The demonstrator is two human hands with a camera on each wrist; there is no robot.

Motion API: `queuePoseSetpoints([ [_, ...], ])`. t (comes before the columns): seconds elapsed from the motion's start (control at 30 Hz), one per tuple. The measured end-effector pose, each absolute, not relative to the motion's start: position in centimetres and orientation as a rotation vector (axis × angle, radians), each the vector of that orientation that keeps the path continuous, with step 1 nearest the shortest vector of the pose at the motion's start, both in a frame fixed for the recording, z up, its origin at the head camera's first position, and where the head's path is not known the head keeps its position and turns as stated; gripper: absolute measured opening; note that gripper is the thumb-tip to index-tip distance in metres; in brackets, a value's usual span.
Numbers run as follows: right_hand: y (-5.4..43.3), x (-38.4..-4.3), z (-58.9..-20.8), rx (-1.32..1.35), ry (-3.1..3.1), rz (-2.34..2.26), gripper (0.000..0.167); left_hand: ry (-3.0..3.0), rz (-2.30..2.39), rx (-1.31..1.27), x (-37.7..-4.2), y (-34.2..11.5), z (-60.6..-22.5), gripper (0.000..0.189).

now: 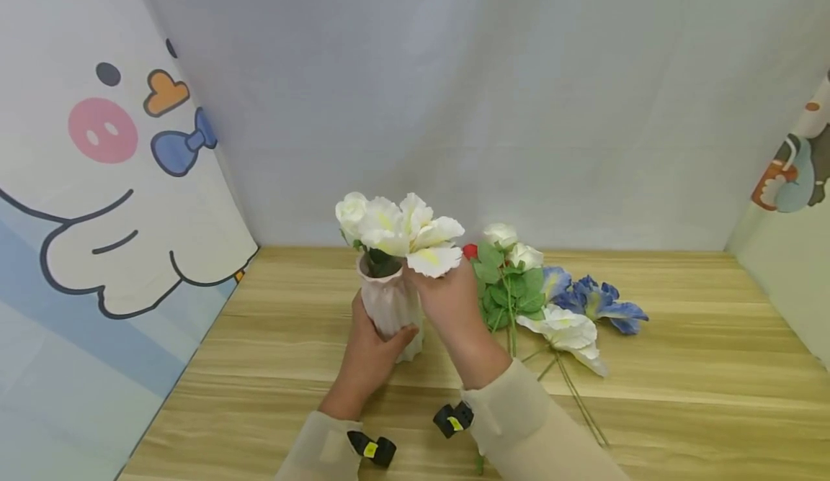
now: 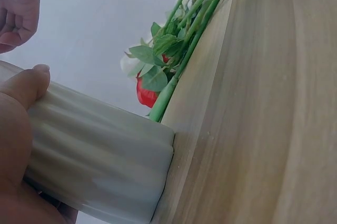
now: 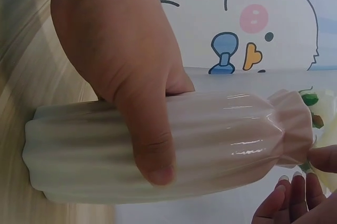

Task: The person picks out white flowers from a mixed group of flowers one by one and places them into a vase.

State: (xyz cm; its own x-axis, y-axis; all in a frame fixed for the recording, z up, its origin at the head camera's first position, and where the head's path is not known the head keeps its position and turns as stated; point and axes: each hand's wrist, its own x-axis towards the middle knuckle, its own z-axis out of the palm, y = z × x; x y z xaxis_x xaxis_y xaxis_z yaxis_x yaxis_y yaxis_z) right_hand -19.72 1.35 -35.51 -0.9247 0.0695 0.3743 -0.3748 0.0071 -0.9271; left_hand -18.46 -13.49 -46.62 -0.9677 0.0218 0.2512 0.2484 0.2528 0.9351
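A pale pink fluted vase [image 1: 392, 297] stands upright on the wooden table, and my left hand [image 1: 369, 355] grips its side, thumb across the front. In the right wrist view the thumb lies over the ridges of the vase [image 3: 226, 134]. A white rose [image 1: 352, 211] and white iris blooms [image 1: 434, 240] rise above the mouth. My right hand [image 1: 457, 308] is at the rim, under the right-hand iris bloom, with bent fingers and thumb around its stem area. Petals hide most of that grasp in the head view.
Right of the vase lie white roses [image 1: 501, 235], a red rose [image 1: 470, 250], blue irises [image 1: 603, 304] and another white iris [image 1: 567, 333], their stems pointing toward me. A grey cloth backdrop [image 1: 486, 106] rises behind the table [image 1: 687, 351]. A cartoon-printed panel [image 1: 97, 250] borders the left.
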Motion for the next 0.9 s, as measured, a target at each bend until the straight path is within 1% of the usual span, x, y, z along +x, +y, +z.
queuePoseSetpoints([
  [0.13, 1.8, -19.1, -35.8, 0.188, -2.051, 1.999, 0.041, -2.323, -1.793, -0.252, -18.5, -13.4, -46.6, 0.096],
  [0.23, 2.2, -18.8, -36.2, 0.162, -2.073, 2.019, 0.039, -2.318, -1.795, -0.240, -18.5, -13.4, -46.6, 0.096],
  [0.63, 3.7, -17.9, -38.2, 0.013, -2.114, 2.088, 0.019, -2.306, -1.808, -0.239, -18.5, -13.5, -46.6, 0.097],
  [0.73, 4.6, -18.1, -38.4, 0.014, -2.098, 2.056, 0.018, -2.309, -1.807, -0.248, -18.6, -13.5, -46.7, 0.096],
  [0.9, 7.0, -18.9, -38.7, -0.010, -2.122, 2.001, 0.023, -2.322, -1.817, -0.238, -18.5, -13.5, -46.7, 0.096],
])
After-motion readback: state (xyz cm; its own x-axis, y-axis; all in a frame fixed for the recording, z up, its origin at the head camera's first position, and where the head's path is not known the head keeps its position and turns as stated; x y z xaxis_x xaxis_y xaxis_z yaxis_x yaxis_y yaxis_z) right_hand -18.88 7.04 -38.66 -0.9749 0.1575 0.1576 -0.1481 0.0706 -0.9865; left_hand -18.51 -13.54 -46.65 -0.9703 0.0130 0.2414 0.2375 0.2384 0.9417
